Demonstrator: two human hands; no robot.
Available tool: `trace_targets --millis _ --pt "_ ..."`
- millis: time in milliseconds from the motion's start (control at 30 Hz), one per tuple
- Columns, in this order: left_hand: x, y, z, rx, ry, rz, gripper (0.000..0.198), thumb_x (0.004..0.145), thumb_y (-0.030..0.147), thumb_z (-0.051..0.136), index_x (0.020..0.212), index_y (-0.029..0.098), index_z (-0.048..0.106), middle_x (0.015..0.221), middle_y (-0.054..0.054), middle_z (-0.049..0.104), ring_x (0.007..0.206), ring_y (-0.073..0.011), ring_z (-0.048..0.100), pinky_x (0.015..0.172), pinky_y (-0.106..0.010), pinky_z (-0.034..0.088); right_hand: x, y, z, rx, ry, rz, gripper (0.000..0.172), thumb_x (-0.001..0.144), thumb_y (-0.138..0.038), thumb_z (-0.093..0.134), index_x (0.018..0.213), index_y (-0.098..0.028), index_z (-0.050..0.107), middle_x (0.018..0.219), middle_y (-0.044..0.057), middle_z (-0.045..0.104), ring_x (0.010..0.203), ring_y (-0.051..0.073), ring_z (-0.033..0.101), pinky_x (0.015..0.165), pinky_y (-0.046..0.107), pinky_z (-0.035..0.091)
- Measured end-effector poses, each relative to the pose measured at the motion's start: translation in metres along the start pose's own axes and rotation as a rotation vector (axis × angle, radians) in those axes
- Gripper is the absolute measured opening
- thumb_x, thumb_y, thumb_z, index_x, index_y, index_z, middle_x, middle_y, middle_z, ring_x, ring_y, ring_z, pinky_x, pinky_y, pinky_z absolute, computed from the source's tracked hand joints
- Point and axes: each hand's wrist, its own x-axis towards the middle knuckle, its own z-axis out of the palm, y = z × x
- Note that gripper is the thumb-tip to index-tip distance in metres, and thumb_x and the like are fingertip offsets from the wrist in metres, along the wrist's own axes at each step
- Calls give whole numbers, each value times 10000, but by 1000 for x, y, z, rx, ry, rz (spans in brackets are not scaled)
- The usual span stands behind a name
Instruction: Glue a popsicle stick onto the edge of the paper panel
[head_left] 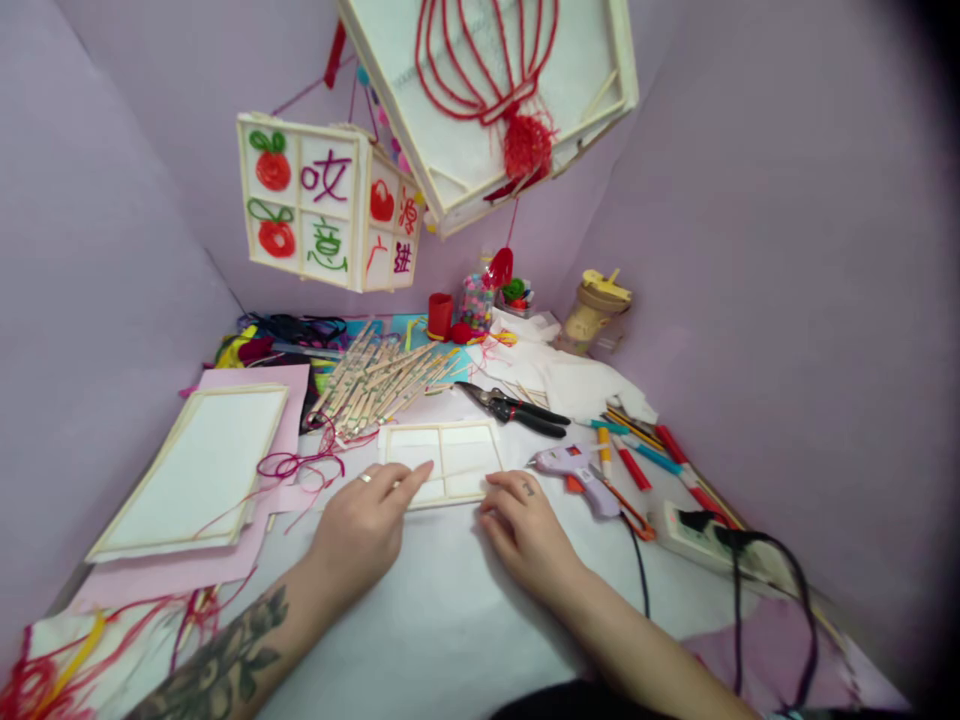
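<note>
A small rectangular frame of pale wooden sticks (442,432), divided into panes with white backing, lies flat on the table. My left hand (364,515) is closed at its lower left, thumb and index finger pinched over the frame. Between the hands runs a thin wooden stick (461,473), lying across the lower panes. My right hand (529,530) has its fingers curled in at the frame's lower right corner, around the stick's other end. The fingertips partly hide both ends of the stick. Right of the frame lies a lilac glue gun (581,470).
Black-handled pruning shears (517,408) and a pile of wooden sticks (390,380) lie behind the frame. Larger white framed panels (199,465) are at left. Markers (630,465) and a power strip (697,540) with cords sit at right. Decorated lanterns (322,200) hang overhead.
</note>
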Motion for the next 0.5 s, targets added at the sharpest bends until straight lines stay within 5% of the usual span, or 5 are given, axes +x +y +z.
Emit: trace_targets --millis 200,400,500 --pt "23 -31 -7 -19 -7 -164 449 862 68 338 1217 189 586 1091 -80 635 1011 -187 589 888 -310 491 -2 -3 -5 16 -72 13 128 802 -122 553 897 -188 608 1151 119 569 1109 268 461 934 484 439" --pt "59 -69 10 50 -32 -205 457 824 72 354 1170 195 626 1129 -77 631 1044 -203 580 961 -353 463 -5 -2 -6 31 -99 40 142 796 -123 551 908 -181 617 1180 117 561 1145 279 445 957 491 425" --pt "70 -77 21 120 13 -238 493 814 53 382 1249 189 571 1369 -110 473 1297 -285 395 1055 -463 370 -3 0 -4 31 -100 46 140 798 -128 548 908 -183 617 1180 113 567 1148 279 448 958 489 426"
